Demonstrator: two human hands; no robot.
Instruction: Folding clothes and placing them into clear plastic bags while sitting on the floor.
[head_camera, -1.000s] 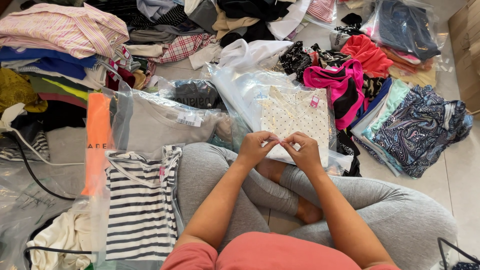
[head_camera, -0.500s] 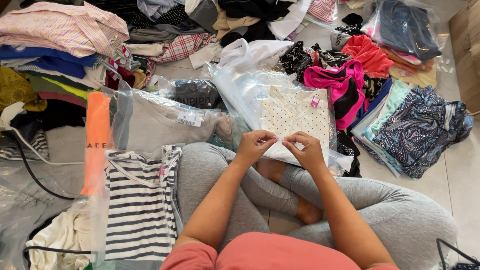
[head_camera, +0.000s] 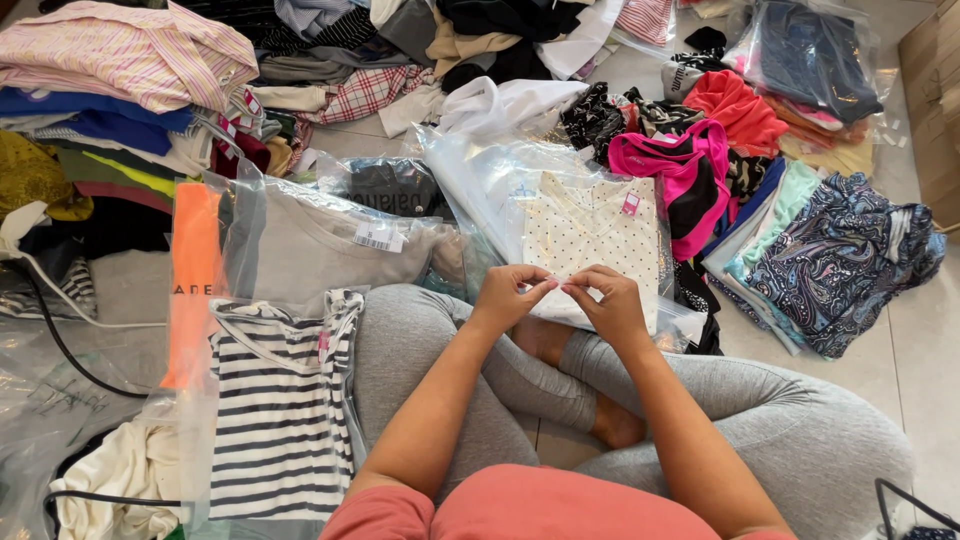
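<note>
At the centre of the frame, the left hand (head_camera: 512, 296) and the right hand (head_camera: 610, 303) met fingertip to fingertip at the near edge of a clear plastic bag (head_camera: 500, 185) holding a white dotted top (head_camera: 590, 235). Both hands were pinched closed on that edge, apparently on its flap or sealing strip, though the strip itself was too small to make out.

The bag lay on the floor (head_camera: 925, 330) just above the crossed legs in grey leggings (head_camera: 780, 430), its near end resting against them. Its long axis ran from the lower centre toward the upper centre of the frame, with the pinched mouth nearest the person and the closed end pointing away and slightly left. A pink tag (head_camera: 631, 203) sat near the far end of the top.

To do this well, I judge the 2 hands should keep the edge flat and taut, work evenly across its width, and stop the top from bunching under the fold.

A bagged striped shirt (head_camera: 275, 410) lay at lower left, a bagged grey garment (head_camera: 330, 245) above it, and a blue paisley cloth (head_camera: 840, 260) at right.
</note>
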